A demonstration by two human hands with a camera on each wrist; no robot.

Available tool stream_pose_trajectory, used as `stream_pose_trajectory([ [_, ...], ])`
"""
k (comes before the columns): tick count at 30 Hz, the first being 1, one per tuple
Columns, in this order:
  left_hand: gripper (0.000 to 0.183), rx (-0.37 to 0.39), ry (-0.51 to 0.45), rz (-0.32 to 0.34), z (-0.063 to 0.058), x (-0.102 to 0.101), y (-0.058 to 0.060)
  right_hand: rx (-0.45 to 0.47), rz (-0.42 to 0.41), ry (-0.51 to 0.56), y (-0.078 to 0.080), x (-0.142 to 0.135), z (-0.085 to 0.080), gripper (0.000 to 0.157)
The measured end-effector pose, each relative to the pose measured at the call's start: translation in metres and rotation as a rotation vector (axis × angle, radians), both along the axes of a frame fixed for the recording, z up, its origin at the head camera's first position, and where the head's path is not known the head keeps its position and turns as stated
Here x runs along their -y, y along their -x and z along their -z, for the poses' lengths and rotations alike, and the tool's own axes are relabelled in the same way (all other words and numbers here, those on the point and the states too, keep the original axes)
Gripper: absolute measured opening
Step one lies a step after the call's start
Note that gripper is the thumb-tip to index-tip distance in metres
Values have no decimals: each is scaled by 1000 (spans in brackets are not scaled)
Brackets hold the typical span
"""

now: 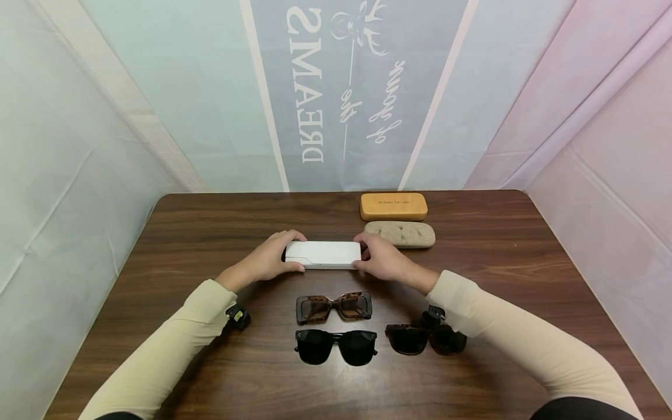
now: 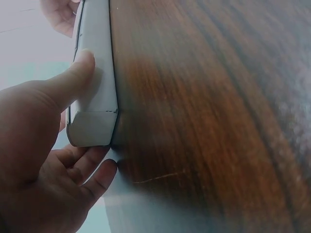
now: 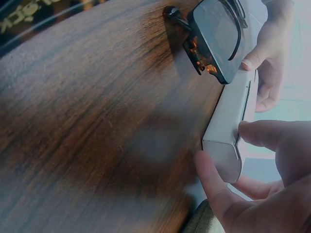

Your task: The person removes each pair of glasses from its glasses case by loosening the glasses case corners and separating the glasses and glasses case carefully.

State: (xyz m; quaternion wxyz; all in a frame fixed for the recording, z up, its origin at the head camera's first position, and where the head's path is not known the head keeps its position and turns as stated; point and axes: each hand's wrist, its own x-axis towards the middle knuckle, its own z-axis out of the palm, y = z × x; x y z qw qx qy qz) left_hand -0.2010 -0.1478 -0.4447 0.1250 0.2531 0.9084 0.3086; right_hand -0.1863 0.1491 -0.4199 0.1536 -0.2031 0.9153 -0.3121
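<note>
A white glasses case (image 1: 322,254) lies closed on the table between both hands, its long side facing me. My left hand (image 1: 270,256) grips its left end, thumb on the front wall and fingers around the back. At the other end my right hand (image 1: 383,256) holds the case, with the thumb at the front corner and the fingers behind. In the left wrist view the thumb (image 2: 77,75) presses flat on the white side. Tortoiseshell sunglasses (image 1: 333,307) sit just in front of the case.
Black sunglasses (image 1: 336,347) lie nearer to me. Dark brown sunglasses (image 1: 406,339) are partly hidden beneath the right wrist camera. Behind the right hand are a beige fabric case (image 1: 406,234) and a yellow case (image 1: 394,207). A printed curtain hangs beyond the wooden table (image 1: 220,216).
</note>
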Motion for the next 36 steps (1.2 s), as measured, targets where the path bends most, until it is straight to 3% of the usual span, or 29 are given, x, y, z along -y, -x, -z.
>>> stream_pose_trajectory([
  [13,59,-23,42,26,-2,-1,0,-123,-25,-157,-3,6,-1,57],
  [36,63,-111,62,87,-4,2,-3,-142,-75,-208,-2,7,-2,62],
])
